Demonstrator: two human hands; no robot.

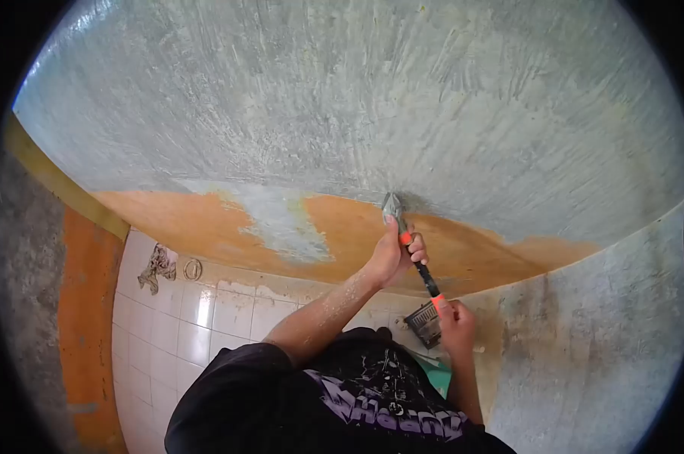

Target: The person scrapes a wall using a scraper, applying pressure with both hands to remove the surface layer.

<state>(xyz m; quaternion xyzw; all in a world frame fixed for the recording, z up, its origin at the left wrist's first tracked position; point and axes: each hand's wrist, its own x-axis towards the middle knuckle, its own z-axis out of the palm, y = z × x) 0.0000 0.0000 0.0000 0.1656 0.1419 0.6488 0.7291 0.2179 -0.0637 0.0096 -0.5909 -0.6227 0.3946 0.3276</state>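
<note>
Your scraper has its blade pressed to the wall where grey plaster meets the orange paint band. Your left hand is wrapped round the upper handle, and your right hand has a closed grip on the lower end. White tiles lie below.

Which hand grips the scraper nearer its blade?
The left hand, high by the blade on the scraper; the right hand holds the handle's lower end.
</note>
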